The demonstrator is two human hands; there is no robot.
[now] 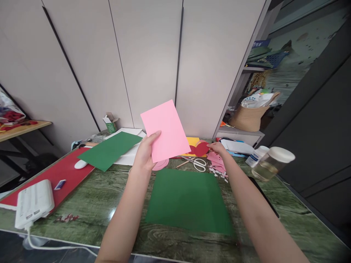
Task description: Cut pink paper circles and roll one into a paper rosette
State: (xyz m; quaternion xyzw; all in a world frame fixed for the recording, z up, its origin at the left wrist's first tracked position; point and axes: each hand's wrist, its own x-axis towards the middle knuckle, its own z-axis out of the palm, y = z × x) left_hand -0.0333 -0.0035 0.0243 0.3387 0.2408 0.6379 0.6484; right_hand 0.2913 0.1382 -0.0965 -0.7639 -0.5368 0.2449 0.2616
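Note:
My left hand (148,149) grips a pink sheet of paper (170,133) by its lower left side, thumb on the front, held up above the table. Off to the right, my right hand (218,148) pinches the edge of a red paper circle (202,149) at the back of the table. Flat between my forearms lies a green sheet of paper (189,201). White-handled scissors (199,164) and a pencil (183,163) rest behind that sheet. Pink paper scraps (216,162) lie just below my right hand. Partly hidden behind the held sheet are pink paper circles (161,165).
At left, another green sheet (112,149) overlaps white paper and a red sheet (74,182). A white power bank (35,202) with a cable sits near the front left edge. A lidded jar (270,166), a white bottle (257,155) and a dark phone (264,197) are on the right.

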